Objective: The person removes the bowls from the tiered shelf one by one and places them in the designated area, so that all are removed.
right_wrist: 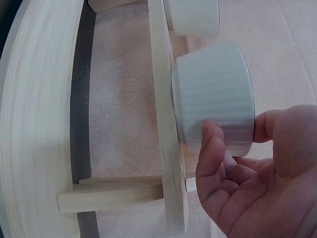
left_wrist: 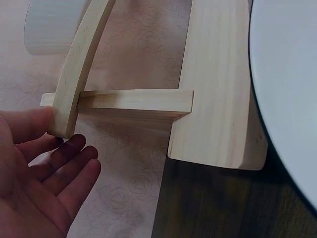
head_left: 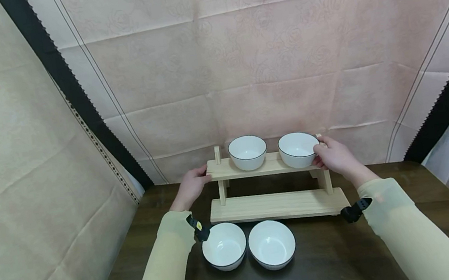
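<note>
A two-tier wooden rack [head_left: 278, 204] stands on the dark table. My left hand [head_left: 194, 184] pinches the left end of its upper shelf [left_wrist: 74, 84], thumb on one face and index finger on the other, the remaining fingers loosely spread. On that shelf sit two white bowls with dark rims, a left bowl [head_left: 248, 153] and a right bowl [head_left: 296, 150]. My right hand [head_left: 335, 156] holds the right bowl by its right side, thumb at the rim and fingers against the ribbed wall [right_wrist: 213, 89]. The bowl's base rests on or very near the shelf.
Two more white bowls, a left one [head_left: 224, 246] and a right one [head_left: 272, 245], stand side by side on the table [head_left: 327, 261] in front of the rack. A pale patterned cloth [head_left: 264, 55] hangs behind, with cloth at both sides too.
</note>
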`<state>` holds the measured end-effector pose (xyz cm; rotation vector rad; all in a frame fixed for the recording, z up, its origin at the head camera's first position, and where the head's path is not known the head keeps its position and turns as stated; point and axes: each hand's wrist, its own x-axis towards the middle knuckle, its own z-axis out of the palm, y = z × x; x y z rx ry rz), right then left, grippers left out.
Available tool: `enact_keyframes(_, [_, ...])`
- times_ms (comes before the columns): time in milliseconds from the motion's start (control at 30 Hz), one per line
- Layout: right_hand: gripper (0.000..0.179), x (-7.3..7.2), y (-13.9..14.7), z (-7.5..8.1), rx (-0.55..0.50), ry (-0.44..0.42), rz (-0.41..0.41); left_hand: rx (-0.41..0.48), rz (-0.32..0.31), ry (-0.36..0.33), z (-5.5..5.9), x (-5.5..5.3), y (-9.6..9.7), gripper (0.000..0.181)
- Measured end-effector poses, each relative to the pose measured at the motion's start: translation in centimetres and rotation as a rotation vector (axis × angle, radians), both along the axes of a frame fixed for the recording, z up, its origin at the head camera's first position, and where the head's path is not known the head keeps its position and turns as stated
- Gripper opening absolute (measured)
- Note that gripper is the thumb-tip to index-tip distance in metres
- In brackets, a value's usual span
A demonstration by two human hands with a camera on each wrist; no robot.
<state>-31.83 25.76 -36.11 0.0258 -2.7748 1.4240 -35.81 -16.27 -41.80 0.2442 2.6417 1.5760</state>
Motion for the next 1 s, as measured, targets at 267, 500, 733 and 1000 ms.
enact_keyframes(267, [0.064, 0.1, 0.1, 0.0, -0.019, 0.013, -0.012, -0.009, 0.001, -0.012, -0.1, -0.2, 0.0, 0.059])
enact_keyframes(500, [0.064, 0.2, 0.3, 0.0, -0.016, 0.024, -0.004, 0.001, 0.001, -0.033, 0.0, -0.2, -0.1, 0.059])
enact_keyframes(733, [0.066, 0.4, 0.5, -0.2, -0.01, 0.029, 0.009, -0.005, 0.004, -0.025, 0.1, -0.2, -0.1, 0.058])
enact_keyframes(1000, [0.06, 1.7, 1.1, -0.6, -0.045, 0.03, 0.047, 0.004, 0.007, -0.028, 0.2, -0.1, -0.1, 0.058])
